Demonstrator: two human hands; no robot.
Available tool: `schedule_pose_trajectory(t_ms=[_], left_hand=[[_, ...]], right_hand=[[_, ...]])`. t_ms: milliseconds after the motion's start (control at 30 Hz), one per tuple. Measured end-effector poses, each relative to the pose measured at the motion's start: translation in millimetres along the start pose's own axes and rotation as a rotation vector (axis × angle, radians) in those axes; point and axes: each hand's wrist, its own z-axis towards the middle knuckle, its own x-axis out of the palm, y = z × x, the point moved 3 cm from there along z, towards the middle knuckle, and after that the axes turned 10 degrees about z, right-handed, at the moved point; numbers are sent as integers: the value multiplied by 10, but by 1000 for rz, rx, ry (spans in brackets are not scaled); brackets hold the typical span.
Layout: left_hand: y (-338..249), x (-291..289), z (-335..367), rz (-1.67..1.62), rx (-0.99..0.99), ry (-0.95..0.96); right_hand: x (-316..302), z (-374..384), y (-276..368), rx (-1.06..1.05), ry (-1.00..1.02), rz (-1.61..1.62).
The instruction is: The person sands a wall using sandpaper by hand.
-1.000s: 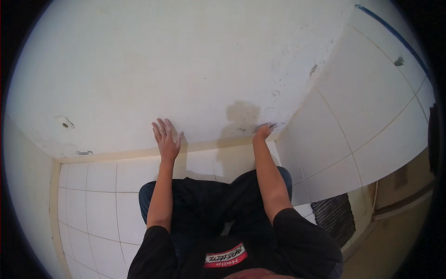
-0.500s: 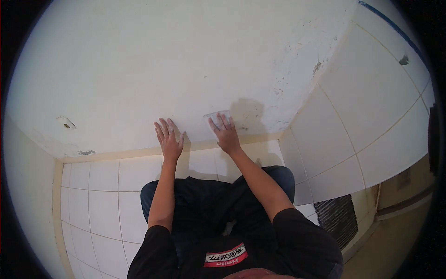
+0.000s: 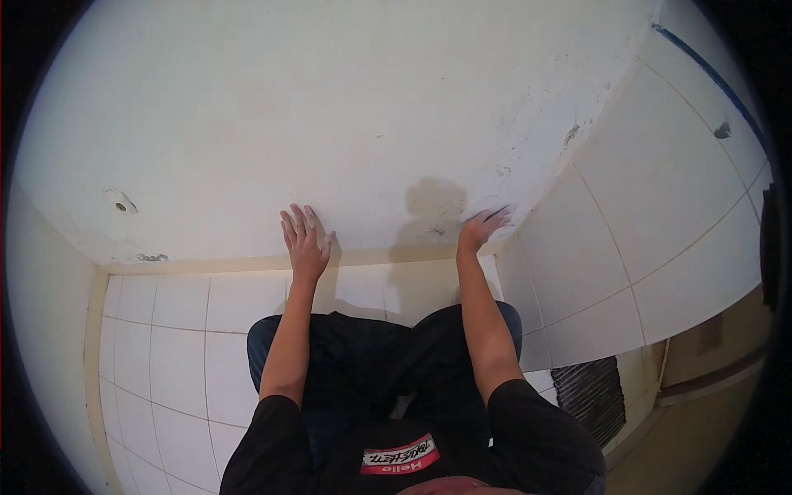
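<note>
My left hand [image 3: 305, 243] rests on the lower part of the white wall [image 3: 272, 107], fingers stretched out and spread, with whitish dust on them. Farther right, close to the corner, my right hand [image 3: 476, 231] presses a thin piece of sandpaper [image 3: 501, 216] to the same wall. Only a dark edge and a pale strip of the piece show past the fingers. Around that hand the paint is scuffed, with dark marks and pitted patches.
White tiled wall [image 3: 602, 223] closes the right side, with a blue strip [image 3: 709, 70] along its top. A wall fitting with a hole [image 3: 121, 205] sits at left. White floor tiles [image 3: 181, 363] lie beneath me; a dark ribbed mat [image 3: 590, 400] is at lower right.
My right hand has slid right along the wall with the sandpaper, toward the corner, and turned more edge-on. My left hand stays flat on the wall, while the view has shifted slightly.
</note>
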Motion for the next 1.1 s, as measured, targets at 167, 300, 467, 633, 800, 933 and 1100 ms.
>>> schedule_pose_trajectory(t_ms=[167, 300, 467, 633, 800, 933, 1100], left_hand=[[48, -42, -40, -24, -29, 8], [66, -44, -56, -13, -31, 16], [33, -25, -42, -20, -25, 7], [29, -9, -35, -8, -25, 14], [138, -43, -92, 12, -40, 24], [84, -12, -50, 3, -34, 17], [50, -30, -29, 5, -39, 22]], right_hand=[[207, -366, 253, -1, 64, 113], [333, -846, 739, -558, 415, -83], [475, -1445, 918, -907, 1009, -246], [476, -1303, 794, -926, 967, -260], [276, -704, 861, -600, 564, -192], [195, -365, 443, -294, 242, -114], [204, -450, -197, 411, -8, 312]])
